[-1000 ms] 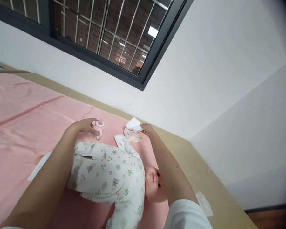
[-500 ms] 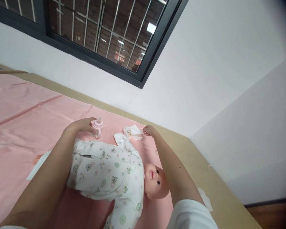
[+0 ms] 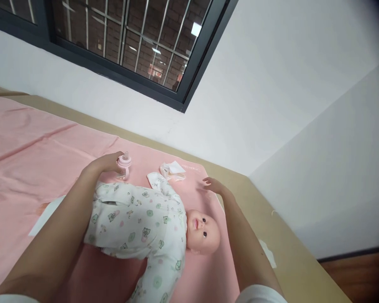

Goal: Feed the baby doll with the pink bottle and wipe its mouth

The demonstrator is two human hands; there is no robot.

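A baby doll (image 3: 135, 223) in a white printed outfit lies face up on the pink sheet (image 3: 34, 139), its head pointing right. Beyond the doll's body, my left hand (image 3: 110, 162) is closed around a pink-topped baby bottle (image 3: 124, 165) with a clear teat and a handle. The bottle stands upright, and my fingers behind it are partly hidden. My right hand (image 3: 214, 185) is over the sheet's right edge, past the doll's head, with its fingers apart and nothing in them. Between the hands lies a clear plastic packet with a white paper (image 3: 173, 170), close to the doll's sleeve.
The tan tabletop (image 3: 262, 210) shows around the sheet, with a white scrap (image 3: 268, 253) on it by my right forearm. Behind rises a white wall (image 3: 224, 139) with a dark-framed barred window (image 3: 129, 46). A white sheet-like piece (image 3: 44, 219) lies under my left forearm.
My right hand has moved right, away from the plastic packet, and no longer covers part of the doll's head. My left hand stays at the bottle. The view has shifted slightly.
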